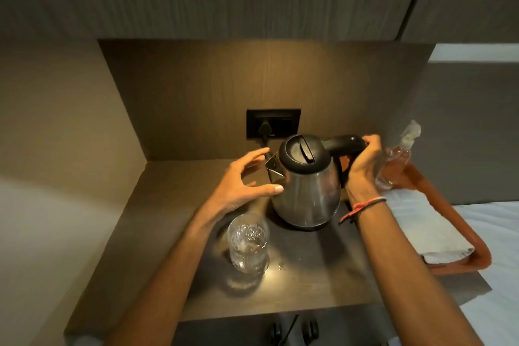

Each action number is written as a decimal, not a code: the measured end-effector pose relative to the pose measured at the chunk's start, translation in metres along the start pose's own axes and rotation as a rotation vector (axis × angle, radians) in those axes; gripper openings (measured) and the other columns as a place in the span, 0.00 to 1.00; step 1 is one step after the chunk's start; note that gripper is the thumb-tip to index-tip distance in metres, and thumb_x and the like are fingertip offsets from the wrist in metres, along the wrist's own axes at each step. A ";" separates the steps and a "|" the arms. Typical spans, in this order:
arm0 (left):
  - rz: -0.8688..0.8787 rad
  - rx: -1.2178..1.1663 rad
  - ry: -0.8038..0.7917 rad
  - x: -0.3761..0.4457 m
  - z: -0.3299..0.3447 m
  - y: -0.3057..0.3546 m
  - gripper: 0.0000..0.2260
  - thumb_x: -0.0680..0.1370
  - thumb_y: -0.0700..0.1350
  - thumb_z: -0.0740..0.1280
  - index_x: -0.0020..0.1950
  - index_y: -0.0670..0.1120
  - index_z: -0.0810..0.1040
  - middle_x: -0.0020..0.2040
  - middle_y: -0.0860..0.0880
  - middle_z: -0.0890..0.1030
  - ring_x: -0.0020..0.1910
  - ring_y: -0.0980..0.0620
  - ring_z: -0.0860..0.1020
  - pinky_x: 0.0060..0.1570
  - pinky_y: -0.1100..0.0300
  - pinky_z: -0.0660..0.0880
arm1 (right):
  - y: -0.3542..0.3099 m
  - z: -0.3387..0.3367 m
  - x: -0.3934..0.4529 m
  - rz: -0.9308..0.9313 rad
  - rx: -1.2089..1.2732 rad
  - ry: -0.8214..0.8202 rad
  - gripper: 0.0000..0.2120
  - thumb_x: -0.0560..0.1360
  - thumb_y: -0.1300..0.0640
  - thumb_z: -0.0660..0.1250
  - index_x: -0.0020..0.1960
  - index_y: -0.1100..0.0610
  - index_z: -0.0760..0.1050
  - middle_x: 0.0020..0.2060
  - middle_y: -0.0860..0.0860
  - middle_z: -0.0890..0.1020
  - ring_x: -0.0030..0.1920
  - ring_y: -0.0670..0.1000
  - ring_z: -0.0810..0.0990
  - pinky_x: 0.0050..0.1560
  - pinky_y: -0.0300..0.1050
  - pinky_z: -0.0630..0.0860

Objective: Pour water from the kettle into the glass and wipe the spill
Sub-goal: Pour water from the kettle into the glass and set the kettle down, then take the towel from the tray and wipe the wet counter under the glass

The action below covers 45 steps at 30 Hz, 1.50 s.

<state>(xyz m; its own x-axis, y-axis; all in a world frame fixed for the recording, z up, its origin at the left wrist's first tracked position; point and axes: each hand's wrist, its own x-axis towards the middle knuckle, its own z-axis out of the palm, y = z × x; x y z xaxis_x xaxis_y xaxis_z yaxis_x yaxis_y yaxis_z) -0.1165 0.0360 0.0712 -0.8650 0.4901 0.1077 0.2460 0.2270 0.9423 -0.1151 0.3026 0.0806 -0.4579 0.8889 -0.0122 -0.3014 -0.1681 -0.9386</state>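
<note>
Right hand point(362, 161) grips the kettle point(306, 180) handle near the shelf's point(323, 284) back edge — left hand point(241, 182) spread loose beside its spout, glass point(248, 243) below.

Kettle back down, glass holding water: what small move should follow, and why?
Probably let go of the kettle and reach for the white cloth on the orange tray. Droplets glisten on the shelf beside the glass, and the right hand is nearest the cloth.
</note>
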 end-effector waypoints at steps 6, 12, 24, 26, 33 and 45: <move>0.071 0.073 -0.153 0.047 0.020 0.002 0.37 0.67 0.47 0.82 0.74 0.57 0.73 0.63 0.68 0.79 0.64 0.76 0.74 0.58 0.81 0.68 | 0.014 -0.015 0.011 0.077 0.137 0.121 0.09 0.66 0.49 0.61 0.30 0.50 0.72 0.30 0.44 0.78 0.35 0.47 0.76 0.43 0.48 0.72; 0.040 0.091 -0.195 0.058 0.023 0.005 0.36 0.65 0.56 0.80 0.72 0.64 0.72 0.61 0.73 0.79 0.64 0.75 0.74 0.56 0.81 0.69 | 0.030 -0.021 0.028 0.127 0.075 0.144 0.09 0.68 0.46 0.60 0.35 0.51 0.72 0.39 0.51 0.79 0.46 0.56 0.77 0.50 0.54 0.75; -0.007 0.169 -0.026 0.026 0.023 0.003 0.37 0.72 0.52 0.78 0.79 0.59 0.67 0.76 0.58 0.73 0.75 0.60 0.69 0.76 0.57 0.66 | 0.007 -0.031 -0.005 -0.320 -0.328 -0.141 0.17 0.80 0.43 0.58 0.50 0.52 0.80 0.46 0.50 0.85 0.48 0.53 0.82 0.51 0.51 0.76; 0.056 0.284 0.159 0.003 0.021 0.012 0.38 0.73 0.56 0.76 0.81 0.57 0.64 0.80 0.51 0.68 0.79 0.52 0.65 0.77 0.51 0.63 | -0.009 -0.034 -0.023 -0.663 -0.498 -0.298 0.15 0.82 0.48 0.60 0.62 0.54 0.77 0.58 0.54 0.82 0.59 0.54 0.80 0.62 0.49 0.75; 0.390 0.834 0.653 -0.060 0.017 0.055 0.36 0.79 0.68 0.60 0.83 0.52 0.58 0.83 0.39 0.60 0.82 0.41 0.59 0.76 0.39 0.65 | -0.050 -0.052 -0.080 -1.226 -0.967 -0.524 0.29 0.79 0.43 0.65 0.77 0.54 0.68 0.78 0.60 0.69 0.80 0.60 0.65 0.81 0.56 0.62; 0.510 0.685 0.499 -0.035 0.170 0.099 0.30 0.82 0.61 0.60 0.81 0.49 0.64 0.80 0.39 0.66 0.78 0.42 0.67 0.72 0.47 0.67 | -0.077 -0.193 0.015 -0.965 -1.085 -0.338 0.30 0.79 0.42 0.63 0.78 0.50 0.64 0.81 0.57 0.64 0.81 0.58 0.63 0.80 0.58 0.58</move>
<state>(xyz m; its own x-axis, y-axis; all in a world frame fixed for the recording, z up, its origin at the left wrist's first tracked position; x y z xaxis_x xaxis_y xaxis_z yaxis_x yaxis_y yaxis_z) 0.0124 0.1840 0.1067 -0.6314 0.2893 0.7195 0.7041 0.6026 0.3756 0.0627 0.4109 0.0863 -0.6626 0.3065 0.6834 0.0908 0.9386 -0.3328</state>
